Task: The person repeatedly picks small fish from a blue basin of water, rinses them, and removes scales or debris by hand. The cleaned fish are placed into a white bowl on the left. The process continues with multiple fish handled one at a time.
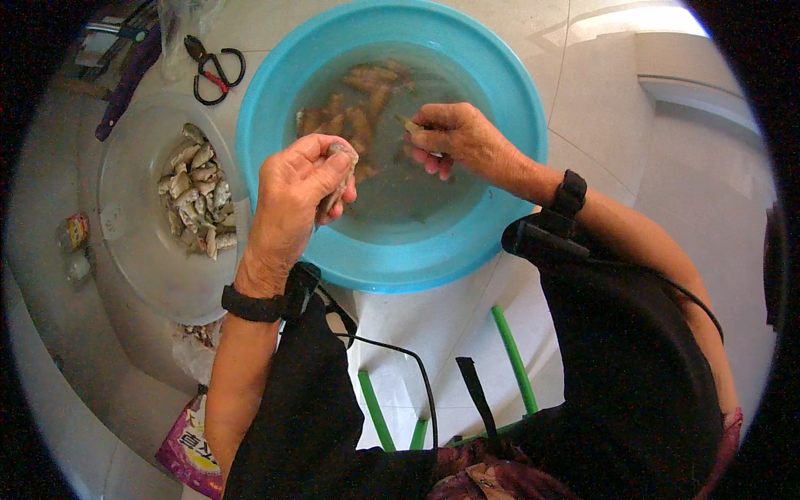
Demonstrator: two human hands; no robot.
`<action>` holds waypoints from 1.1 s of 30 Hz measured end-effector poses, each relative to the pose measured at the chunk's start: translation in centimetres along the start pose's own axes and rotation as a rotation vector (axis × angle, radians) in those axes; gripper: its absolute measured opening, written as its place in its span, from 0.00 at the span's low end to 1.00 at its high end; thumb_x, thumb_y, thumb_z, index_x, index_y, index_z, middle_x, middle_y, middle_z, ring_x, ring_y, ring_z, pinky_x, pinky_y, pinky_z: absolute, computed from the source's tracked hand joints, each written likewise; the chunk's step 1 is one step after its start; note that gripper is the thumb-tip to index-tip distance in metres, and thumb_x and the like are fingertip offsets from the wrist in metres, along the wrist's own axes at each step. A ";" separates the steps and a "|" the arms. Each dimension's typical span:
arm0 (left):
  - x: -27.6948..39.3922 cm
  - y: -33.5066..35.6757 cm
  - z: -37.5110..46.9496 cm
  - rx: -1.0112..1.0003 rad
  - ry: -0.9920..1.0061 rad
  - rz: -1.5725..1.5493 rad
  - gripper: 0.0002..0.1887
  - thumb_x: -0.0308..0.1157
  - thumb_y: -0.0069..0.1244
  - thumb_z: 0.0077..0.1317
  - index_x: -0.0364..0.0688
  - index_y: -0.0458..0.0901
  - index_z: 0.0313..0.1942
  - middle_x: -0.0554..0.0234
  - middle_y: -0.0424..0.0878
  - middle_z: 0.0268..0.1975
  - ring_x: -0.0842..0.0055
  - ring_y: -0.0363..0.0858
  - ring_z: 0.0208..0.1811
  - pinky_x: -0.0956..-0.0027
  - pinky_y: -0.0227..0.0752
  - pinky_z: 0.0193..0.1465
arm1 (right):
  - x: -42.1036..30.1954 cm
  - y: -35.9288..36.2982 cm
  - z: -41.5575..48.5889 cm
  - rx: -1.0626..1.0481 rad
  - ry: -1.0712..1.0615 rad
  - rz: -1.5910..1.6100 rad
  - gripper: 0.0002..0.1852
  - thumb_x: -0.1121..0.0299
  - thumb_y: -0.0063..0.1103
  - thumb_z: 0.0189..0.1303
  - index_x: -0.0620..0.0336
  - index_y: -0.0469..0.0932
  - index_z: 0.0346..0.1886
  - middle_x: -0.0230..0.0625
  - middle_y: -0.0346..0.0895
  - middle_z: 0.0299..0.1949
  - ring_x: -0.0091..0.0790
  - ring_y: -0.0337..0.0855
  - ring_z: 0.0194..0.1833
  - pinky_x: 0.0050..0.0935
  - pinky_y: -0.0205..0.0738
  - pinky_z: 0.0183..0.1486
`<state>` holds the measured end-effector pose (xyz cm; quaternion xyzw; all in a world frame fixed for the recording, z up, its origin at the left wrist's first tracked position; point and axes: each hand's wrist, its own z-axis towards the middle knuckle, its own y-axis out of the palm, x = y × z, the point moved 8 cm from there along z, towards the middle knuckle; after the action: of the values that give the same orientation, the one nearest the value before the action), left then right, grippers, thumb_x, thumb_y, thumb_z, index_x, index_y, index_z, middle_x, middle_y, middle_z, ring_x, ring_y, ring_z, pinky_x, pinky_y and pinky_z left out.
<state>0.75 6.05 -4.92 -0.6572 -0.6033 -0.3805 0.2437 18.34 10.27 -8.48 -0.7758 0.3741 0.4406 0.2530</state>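
A large turquoise plastic basin (400, 269) holds cloudy water with several brownish, elongated pieces (369, 109) in it, too blurred to name. Over its left part, my left hand (306, 187) is closed around a small greyish fish (340, 178), partly hidden by the fingers. My right hand (456, 140) is over the water to the right and pinches a small pale yellowish piece (409, 124) between thumb and fingers. Left of the basin stands a translucent plastic bowl (131, 250) with several small silvery fish or fish pieces (197, 187) in it.
Scissors with black handles (215, 78) lie on the tiled floor above the bowl, near a long dark purple object (128, 81). A clear plastic bag with scraps (197, 350) and a purple printed bag (190, 444) are at lower left. Green bars (515, 359) show below the basin; a black cable crosses nearby.
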 end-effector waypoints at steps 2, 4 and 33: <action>0.1 0.1 -0.2 0.007 -0.009 0.012 0.09 0.37 0.50 0.68 0.39 0.77 0.38 0.70 0.77 0.22 0.90 0.68 0.18 0.85 0.57 0.19 | 0.1 0.1 0.1 -0.004 -0.005 0.001 0.12 0.68 0.51 0.66 0.65 0.73 0.27 0.35 0.75 0.20 0.25 0.76 0.20 0.27 0.73 0.23; 0.3 0.2 -0.3 0.001 0.002 0.041 0.09 0.36 0.49 0.69 0.39 0.77 0.37 0.70 0.76 0.23 0.90 0.69 0.19 0.84 0.58 0.20 | 0.2 0.2 0.1 -0.008 0.000 0.025 0.12 0.68 0.51 0.66 0.66 0.73 0.28 0.34 0.75 0.20 0.25 0.77 0.21 0.27 0.74 0.23; 2.9 1.2 -1.4 0.235 0.555 0.607 0.03 0.25 0.48 0.67 0.37 0.73 0.38 0.59 0.75 0.22 0.74 0.73 0.20 0.70 0.66 0.23 | -1.7 -1.0 0.3 0.202 -0.199 -0.294 0.07 0.68 0.57 0.61 0.63 0.76 0.36 0.47 0.76 0.21 0.45 0.80 0.24 0.41 0.75 0.29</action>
<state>1.62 6.55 -1.59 -0.6456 -0.3332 -0.3825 0.5709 18.38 11.71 -7.06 -0.7454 0.2724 0.4337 0.4267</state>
